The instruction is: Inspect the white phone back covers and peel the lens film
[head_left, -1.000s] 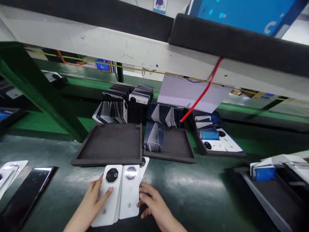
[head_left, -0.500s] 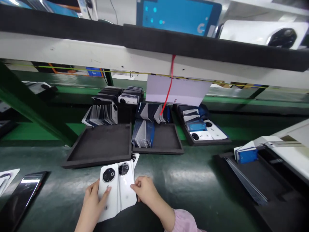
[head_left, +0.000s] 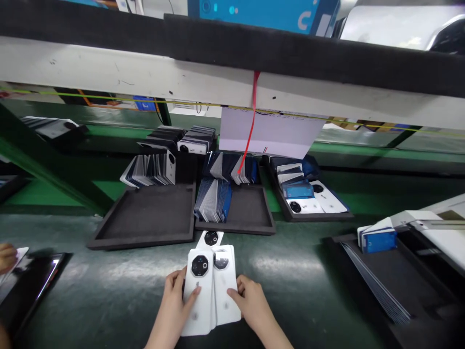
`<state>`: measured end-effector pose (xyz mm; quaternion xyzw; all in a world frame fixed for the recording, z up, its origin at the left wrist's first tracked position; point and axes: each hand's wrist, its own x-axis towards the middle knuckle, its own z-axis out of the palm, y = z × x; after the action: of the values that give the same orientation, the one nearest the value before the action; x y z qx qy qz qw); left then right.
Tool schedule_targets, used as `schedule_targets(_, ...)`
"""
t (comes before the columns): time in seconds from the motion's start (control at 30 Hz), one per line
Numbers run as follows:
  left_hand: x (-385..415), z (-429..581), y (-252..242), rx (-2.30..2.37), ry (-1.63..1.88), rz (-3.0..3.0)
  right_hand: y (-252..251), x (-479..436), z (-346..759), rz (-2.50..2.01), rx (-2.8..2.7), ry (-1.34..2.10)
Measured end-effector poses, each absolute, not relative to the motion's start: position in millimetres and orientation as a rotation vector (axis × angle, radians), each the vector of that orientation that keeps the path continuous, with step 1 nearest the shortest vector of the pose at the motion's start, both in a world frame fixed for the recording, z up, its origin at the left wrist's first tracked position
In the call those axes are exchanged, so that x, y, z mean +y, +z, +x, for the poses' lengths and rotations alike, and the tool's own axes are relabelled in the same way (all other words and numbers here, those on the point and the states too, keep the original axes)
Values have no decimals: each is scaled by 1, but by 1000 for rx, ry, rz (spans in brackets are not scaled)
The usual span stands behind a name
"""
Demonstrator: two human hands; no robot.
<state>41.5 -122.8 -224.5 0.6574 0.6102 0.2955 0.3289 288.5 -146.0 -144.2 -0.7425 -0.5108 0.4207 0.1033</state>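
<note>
In my left hand is a white phone back cover with a black eight-sided camera area, its thumb lying across the front and its fingers behind. A second white phone back cover fans out to the right, partly under the first. My right hand pinches that one's right edge between thumb and fingers. Other edges show between the two, so more may be stacked there. Behind them another white cover shows only its top and camera area; whether it is held, I cannot tell.
A bare black foam tray lies ahead on the left. The middle tray and right tray carry white and blue covers. Another foam tray stands at right. At far left is another person's hand. A shelf crosses above.
Both hands and the fanned covers have shifted right in view, partly as the camera moved. The rear cover now shows more above the stack. Another person's hand has appeared at far left.
</note>
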Motion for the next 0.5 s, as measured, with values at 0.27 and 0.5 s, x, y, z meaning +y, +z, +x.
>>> schedule_targets(0.27,-108,69,-176,1386,601,1596,-157,-166,340,-2160,-1351,1190)
schedule_targets(0.5,-43,68,-103,1282,620,1603,-140,-170,351,-2028,-1128,1049)
